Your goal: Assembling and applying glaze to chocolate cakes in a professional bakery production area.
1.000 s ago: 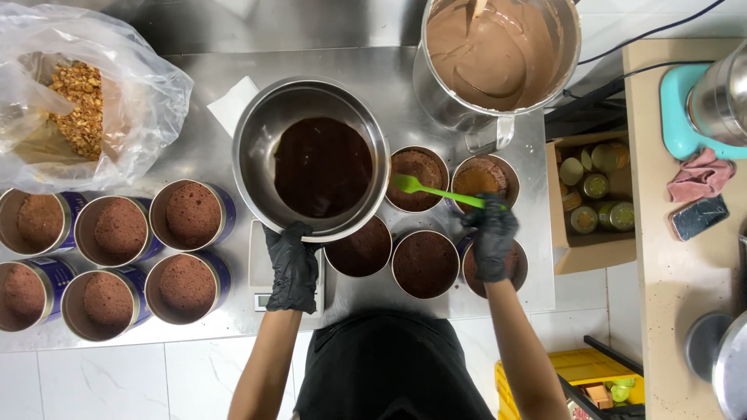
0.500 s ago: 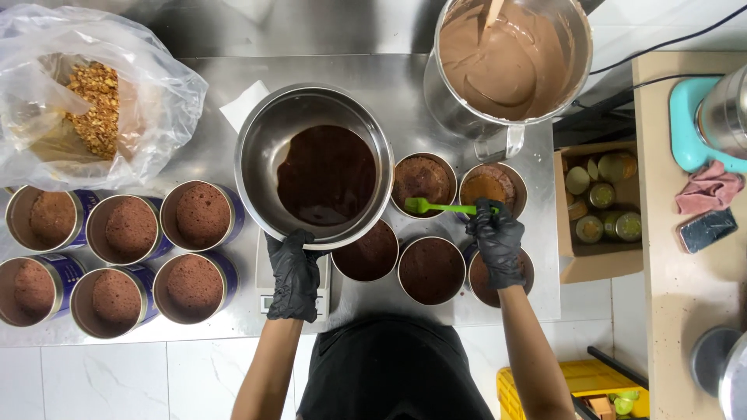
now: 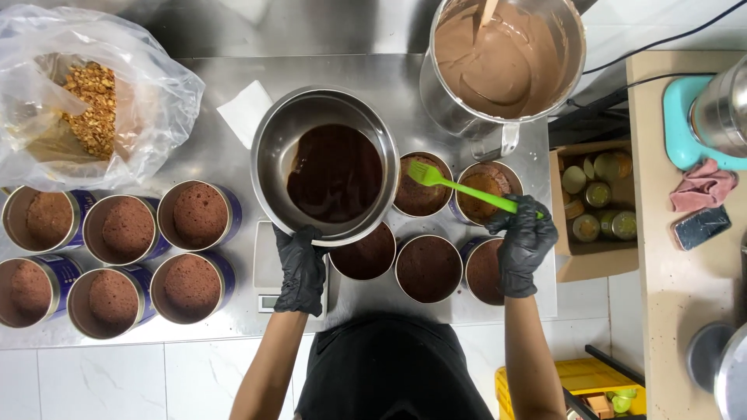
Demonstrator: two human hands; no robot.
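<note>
Both grips closed: left hand on steel bowl, right hand on green brush.

- The steel mixing bowl is covering the upper part of the cake tin below it and most of the small scale.
- The right hand is hiding part of another tin; its grip is concealing the green brush handle's end.
- The top edge is cutting off the big batter pot.
- The left edge is clipping two tins.
- The jars in the cardboard box are showing too small to tell apart.
</note>
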